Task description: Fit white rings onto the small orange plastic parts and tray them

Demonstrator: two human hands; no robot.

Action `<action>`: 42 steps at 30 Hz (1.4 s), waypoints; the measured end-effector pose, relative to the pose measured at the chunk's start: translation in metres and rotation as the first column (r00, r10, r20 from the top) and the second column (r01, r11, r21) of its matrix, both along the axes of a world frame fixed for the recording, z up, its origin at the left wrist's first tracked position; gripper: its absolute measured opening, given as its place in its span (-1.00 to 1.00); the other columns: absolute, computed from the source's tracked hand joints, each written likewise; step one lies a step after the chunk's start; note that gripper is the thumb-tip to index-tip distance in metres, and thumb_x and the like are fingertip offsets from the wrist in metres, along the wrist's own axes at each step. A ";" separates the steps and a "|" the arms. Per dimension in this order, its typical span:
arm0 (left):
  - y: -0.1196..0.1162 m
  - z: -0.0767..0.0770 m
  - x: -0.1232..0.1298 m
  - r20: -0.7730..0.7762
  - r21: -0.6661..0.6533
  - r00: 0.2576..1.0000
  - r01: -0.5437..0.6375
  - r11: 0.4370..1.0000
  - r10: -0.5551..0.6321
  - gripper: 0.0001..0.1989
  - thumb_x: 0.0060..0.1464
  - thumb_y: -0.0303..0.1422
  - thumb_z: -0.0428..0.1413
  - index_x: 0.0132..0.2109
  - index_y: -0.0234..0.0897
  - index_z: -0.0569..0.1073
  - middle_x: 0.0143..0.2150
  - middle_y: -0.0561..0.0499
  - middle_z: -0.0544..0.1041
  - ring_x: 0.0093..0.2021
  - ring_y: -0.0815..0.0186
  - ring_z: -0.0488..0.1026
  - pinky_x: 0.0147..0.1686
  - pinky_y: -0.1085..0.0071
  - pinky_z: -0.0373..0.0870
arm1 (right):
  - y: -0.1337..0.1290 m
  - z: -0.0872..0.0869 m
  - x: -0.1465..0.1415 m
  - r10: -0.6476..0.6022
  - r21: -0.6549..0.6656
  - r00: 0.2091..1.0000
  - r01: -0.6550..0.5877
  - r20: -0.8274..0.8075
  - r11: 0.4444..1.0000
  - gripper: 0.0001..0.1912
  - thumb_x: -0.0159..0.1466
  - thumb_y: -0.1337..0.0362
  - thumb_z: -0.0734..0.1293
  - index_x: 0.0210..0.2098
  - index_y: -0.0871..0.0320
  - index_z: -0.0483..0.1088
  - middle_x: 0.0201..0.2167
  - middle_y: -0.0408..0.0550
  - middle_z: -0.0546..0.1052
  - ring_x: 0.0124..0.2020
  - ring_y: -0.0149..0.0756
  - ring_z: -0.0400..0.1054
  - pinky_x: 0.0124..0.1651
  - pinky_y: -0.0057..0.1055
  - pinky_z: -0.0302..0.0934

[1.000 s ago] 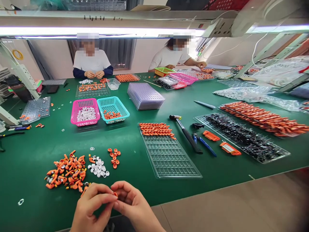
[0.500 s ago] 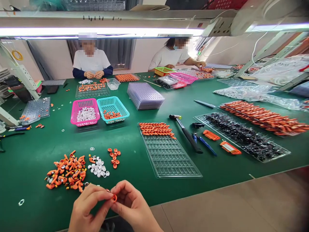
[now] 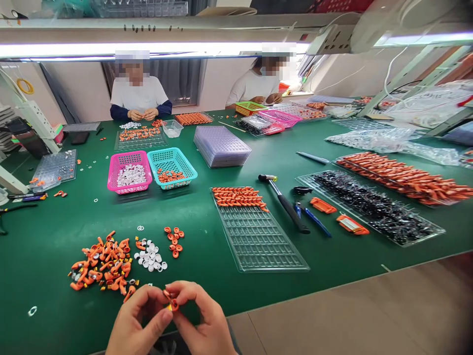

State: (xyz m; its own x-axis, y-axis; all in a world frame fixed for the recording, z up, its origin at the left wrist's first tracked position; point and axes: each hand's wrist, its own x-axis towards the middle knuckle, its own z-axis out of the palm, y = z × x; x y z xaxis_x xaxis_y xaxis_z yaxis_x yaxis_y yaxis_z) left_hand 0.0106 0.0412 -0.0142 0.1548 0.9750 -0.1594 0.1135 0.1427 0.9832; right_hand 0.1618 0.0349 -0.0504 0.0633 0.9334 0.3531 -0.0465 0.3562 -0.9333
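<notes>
Orange piece (image 3: 175,304) with a yellow bit (image 3: 170,308) sits, in the head view, pinched between the thumb and fingers of the left hand (image 3: 138,323) and those of the right hand (image 3: 205,318), over the near edge of the green counter (image 3: 207,217). Beyond the hands, to the left, lie a heap of orange parts (image 3: 107,264), some white caps (image 3: 150,256) and several orange cups (image 3: 176,237), while a clear tray (image 3: 262,241) partly filled with orange shells (image 3: 238,197) lies to the right
</notes>
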 end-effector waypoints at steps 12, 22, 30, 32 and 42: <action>0.005 0.011 -0.007 -0.081 0.208 0.990 -0.094 0.974 0.113 -0.79 0.12 -0.15 0.21 -0.17 -0.11 0.62 -0.10 -0.02 0.54 -0.07 0.19 0.48 -0.13 0.51 0.43 | 0.001 0.001 0.001 0.161 -0.278 0.944 -0.243 -0.287 0.930 -0.86 0.18 0.35 0.46 -0.31 0.11 0.42 -0.32 -0.09 0.57 -0.28 -0.32 0.47 -0.18 -0.45 0.35; 0.009 0.017 -0.007 0.067 0.007 0.997 0.045 0.999 -0.045 -0.79 0.11 -0.18 0.23 -0.15 -0.11 0.65 -0.38 0.03 0.53 -0.39 0.28 0.51 -0.35 0.46 0.51 | 0.007 0.008 0.004 0.216 -0.359 0.718 -0.557 -0.662 0.749 -0.64 0.07 0.13 0.57 -0.28 0.19 0.45 -0.43 -0.13 0.55 -0.40 -0.39 0.44 -0.28 -0.46 0.27; 0.019 0.022 -0.007 0.186 -0.073 0.948 0.276 0.958 -0.258 -0.86 0.13 -0.25 0.23 -0.18 -0.11 0.65 -0.28 0.02 0.42 -0.33 0.26 0.53 -0.31 0.38 0.50 | 0.007 0.005 0.003 0.166 -0.354 0.627 -0.615 -0.761 0.705 -0.59 0.00 0.20 0.62 -0.37 0.19 0.36 -0.50 -0.18 0.52 -0.49 -0.45 0.42 -0.42 -0.54 0.21; 0.022 0.020 -0.008 0.194 -0.124 0.948 0.277 0.953 -0.250 -0.87 0.12 -0.24 0.25 -0.25 -0.18 0.62 -0.38 0.04 0.49 -0.40 0.32 0.52 -0.36 0.45 0.45 | 0.006 0.006 0.003 0.165 -0.333 0.586 -0.645 -0.794 0.688 -0.60 0.01 0.20 0.61 -0.37 0.19 0.35 -0.51 -0.18 0.53 -0.50 -0.47 0.42 -0.43 -0.57 0.20; 0.017 -0.005 -0.004 0.198 -0.222 0.979 -0.009 0.975 0.054 -0.67 -0.11 -0.11 0.37 -0.38 -0.30 0.57 -0.53 0.09 0.52 -0.56 0.44 0.35 -0.57 0.58 0.28 | 0.008 -0.007 -0.002 0.034 -0.311 0.400 -0.761 -0.916 0.570 -0.63 0.02 0.30 0.62 -0.31 0.17 0.40 -0.42 -0.22 0.54 -0.51 -0.57 0.47 -0.42 -0.69 0.29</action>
State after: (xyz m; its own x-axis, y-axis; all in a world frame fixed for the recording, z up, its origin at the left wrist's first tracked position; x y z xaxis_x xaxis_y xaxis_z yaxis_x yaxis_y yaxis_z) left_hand 0.0066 0.0583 -0.0188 0.1755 0.9247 -0.3380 -0.0921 0.3572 0.9295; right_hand 0.1593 0.0425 -0.0571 -0.5042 0.8239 -0.2588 -0.7666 -0.5650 -0.3051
